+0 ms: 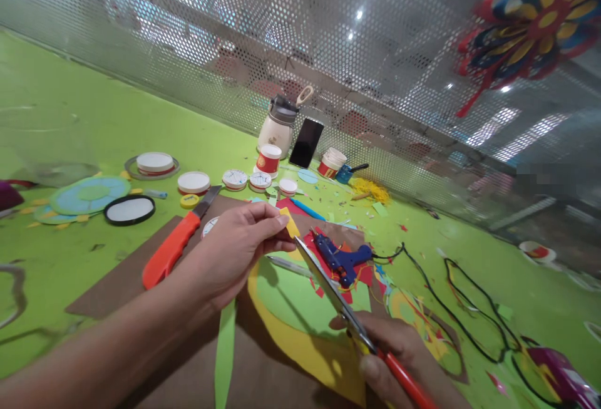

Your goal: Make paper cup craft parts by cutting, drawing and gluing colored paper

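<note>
My left hand (239, 243) pinches a small yellow paper piece (290, 222) between thumb and fingers. In my right hand (394, 346) is a pair of scissors (333, 299) with red handles, its blade tips at the lower edge of that yellow piece. Below my hands lie a large yellow paper shape (323, 365) and a light green paper piece (291, 299), on a brown board (263, 359). A blue glue gun (342, 260) rests on red paper just beyond the scissors. An orange-handled knife (173, 249) lies left of my left hand.
Several round lids (194, 182) stand behind the board, near a bottle (277, 124) and a phone (307, 143). At the right, a black cord (422, 284) loops across the green table (539, 296). Paper scraps are scattered around. A perforated metal panel (188, 46) rises behind.
</note>
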A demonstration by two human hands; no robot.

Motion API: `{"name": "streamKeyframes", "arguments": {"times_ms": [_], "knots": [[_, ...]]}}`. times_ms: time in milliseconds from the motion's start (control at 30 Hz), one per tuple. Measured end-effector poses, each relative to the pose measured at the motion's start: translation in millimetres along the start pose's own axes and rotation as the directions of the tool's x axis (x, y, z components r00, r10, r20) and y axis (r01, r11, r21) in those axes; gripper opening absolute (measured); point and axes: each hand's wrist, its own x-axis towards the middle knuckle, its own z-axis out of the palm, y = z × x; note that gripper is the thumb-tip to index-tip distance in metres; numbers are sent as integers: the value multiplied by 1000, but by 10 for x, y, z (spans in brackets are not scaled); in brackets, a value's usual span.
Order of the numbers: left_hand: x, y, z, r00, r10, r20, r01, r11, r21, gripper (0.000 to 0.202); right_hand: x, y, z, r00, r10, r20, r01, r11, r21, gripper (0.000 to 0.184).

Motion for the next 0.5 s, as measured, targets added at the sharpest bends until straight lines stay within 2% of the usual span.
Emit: {"name": "streamKeyframes", "arguments": {"times_ms": [200, 367, 500], "knots": [[5, 16, -17, 1000, 6, -17, -7, 999, -47, 14, 22, -5, 24, 1000, -22, 18, 21, 998, 65, 64], [1, 23, -10, 999, 44, -10, -44, 998, -52, 14, 26, 39, 15, 1000, -25, 3, 25, 999, 31, 60], [-4, 17, 4, 997, 73, -17, -74, 996, -51, 13, 45, 59, 10, 999, -22, -50, 25, 998, 56, 58]]}}
